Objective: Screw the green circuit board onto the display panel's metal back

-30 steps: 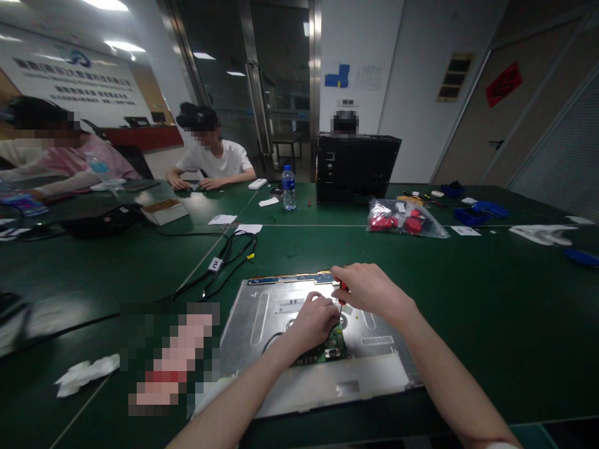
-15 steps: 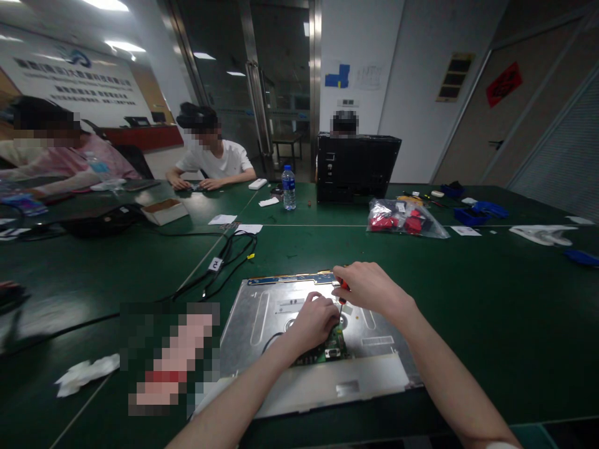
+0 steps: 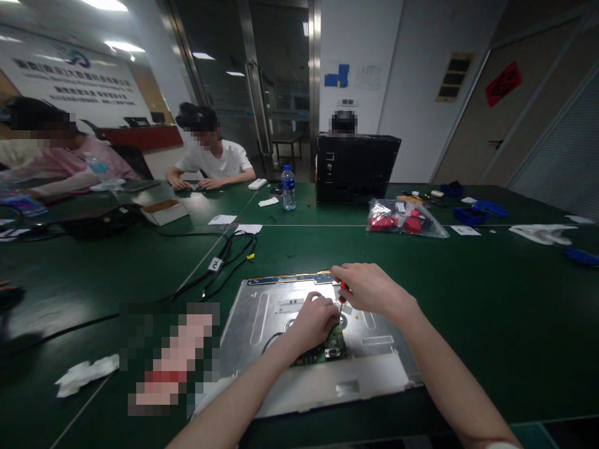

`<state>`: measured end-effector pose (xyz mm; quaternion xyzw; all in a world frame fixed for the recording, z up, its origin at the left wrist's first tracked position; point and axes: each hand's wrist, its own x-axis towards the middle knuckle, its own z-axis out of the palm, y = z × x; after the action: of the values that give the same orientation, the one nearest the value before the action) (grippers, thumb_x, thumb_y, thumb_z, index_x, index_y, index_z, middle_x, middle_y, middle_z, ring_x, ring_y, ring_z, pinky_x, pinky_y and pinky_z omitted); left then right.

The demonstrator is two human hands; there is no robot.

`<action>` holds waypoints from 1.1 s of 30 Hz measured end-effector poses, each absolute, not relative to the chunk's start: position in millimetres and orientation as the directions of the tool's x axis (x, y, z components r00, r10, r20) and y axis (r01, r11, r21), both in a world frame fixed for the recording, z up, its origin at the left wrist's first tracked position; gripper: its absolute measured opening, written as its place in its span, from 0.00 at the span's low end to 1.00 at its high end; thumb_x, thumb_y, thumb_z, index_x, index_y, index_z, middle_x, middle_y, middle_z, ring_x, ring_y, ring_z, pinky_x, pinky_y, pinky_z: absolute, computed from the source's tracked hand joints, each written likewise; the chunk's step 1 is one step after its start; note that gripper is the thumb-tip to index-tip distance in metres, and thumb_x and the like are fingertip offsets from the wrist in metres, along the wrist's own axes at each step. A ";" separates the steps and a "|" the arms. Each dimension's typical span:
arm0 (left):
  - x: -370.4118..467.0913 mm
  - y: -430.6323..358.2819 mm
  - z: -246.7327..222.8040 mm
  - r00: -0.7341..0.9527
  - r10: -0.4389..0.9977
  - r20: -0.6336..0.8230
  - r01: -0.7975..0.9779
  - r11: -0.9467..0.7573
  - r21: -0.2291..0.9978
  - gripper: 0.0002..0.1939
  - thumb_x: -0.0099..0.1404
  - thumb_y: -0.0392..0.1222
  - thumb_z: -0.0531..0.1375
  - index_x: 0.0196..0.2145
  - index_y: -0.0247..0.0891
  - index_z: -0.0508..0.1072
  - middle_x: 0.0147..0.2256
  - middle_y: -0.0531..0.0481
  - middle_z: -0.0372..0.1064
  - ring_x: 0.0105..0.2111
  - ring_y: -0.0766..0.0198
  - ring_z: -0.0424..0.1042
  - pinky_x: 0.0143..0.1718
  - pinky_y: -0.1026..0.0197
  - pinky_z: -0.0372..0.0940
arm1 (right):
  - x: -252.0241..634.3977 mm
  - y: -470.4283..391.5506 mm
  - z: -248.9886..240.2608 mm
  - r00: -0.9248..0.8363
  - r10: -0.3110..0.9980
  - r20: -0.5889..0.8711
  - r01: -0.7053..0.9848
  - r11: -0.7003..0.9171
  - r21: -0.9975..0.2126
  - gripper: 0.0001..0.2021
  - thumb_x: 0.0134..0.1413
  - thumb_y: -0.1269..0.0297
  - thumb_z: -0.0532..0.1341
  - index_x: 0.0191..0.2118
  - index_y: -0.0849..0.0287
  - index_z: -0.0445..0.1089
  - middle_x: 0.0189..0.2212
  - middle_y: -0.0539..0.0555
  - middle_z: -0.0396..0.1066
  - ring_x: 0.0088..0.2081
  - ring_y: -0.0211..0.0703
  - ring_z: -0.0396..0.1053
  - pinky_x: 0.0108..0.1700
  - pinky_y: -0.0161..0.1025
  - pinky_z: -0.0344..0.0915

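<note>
My right hand (image 3: 372,288) is closed round the orange-red handle of a screwdriver (image 3: 343,296), held nearly upright with its shaft pointing down. My left hand (image 3: 317,319) is curled beside the shaft, its fingertips bent together close to the screwdriver's lower end; what they pinch, if anything, is hidden. Under that hand lies a green circuit board (image 3: 333,344) with a connector on its near edge. The board sits on the silver metal back of a flat display panel (image 3: 248,330), which lies on the table. A narrow blue board strip (image 3: 285,279) runs along the panel's far edge.
Black cables (image 3: 229,252) lie left of the panel, with crumpled tissue (image 3: 87,374) nearer me. Farther off are a water bottle (image 3: 289,188), a black monitor housing (image 3: 358,168) and a plastic bag with red pieces (image 3: 406,219). Other people sit across the table.
My right hand has shifted very slightly on the screwdriver. My left hand, the circuit board and the panel look the same.
</note>
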<state>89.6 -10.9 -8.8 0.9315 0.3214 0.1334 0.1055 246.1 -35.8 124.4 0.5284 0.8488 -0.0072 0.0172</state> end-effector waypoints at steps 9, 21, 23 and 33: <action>89.1 -11.3 -8.3 0.757 0.626 0.189 0.564 -0.771 0.295 0.08 0.61 0.31 0.55 0.31 0.39 0.72 0.33 0.49 0.73 0.38 0.58 0.70 0.48 0.53 0.53 | 245.6 -32.4 118.7 -0.375 0.927 -0.018 0.925 0.376 0.054 0.12 0.59 0.54 0.56 0.39 0.57 0.67 0.33 0.56 0.74 0.35 0.49 0.73 0.29 0.37 0.56; 89.0 -11.5 -5.9 0.765 0.624 0.162 0.572 -0.773 0.275 0.09 0.59 0.29 0.54 0.30 0.38 0.72 0.32 0.49 0.72 0.36 0.59 0.70 0.47 0.54 0.54 | 251.1 -35.3 118.7 -0.496 0.868 -0.033 0.867 0.492 -0.079 0.11 0.53 0.68 0.58 0.43 0.58 0.62 0.37 0.53 0.74 0.37 0.46 0.72 0.29 0.36 0.54; 88.6 -11.4 -6.4 0.764 0.624 0.164 0.569 -0.771 0.287 0.09 0.59 0.29 0.54 0.30 0.38 0.72 0.33 0.49 0.72 0.37 0.58 0.70 0.47 0.54 0.54 | 249.8 -34.5 117.5 -0.467 0.884 -0.013 0.884 0.466 -0.042 0.10 0.55 0.63 0.59 0.42 0.58 0.63 0.36 0.55 0.74 0.37 0.48 0.73 0.29 0.37 0.54; 88.2 -12.1 -5.7 0.761 0.625 0.173 0.567 -0.770 0.292 0.08 0.60 0.30 0.54 0.30 0.38 0.71 0.32 0.49 0.72 0.37 0.59 0.70 0.48 0.54 0.53 | 247.7 -31.8 119.9 -0.404 0.914 -0.029 0.915 0.404 0.001 0.08 0.60 0.62 0.53 0.42 0.57 0.64 0.34 0.55 0.75 0.35 0.49 0.73 0.29 0.37 0.55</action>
<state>88.2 -12.1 -5.7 0.9316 0.3200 0.1312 0.1118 247.7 -31.8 119.9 0.5459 0.8377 -0.0076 0.0121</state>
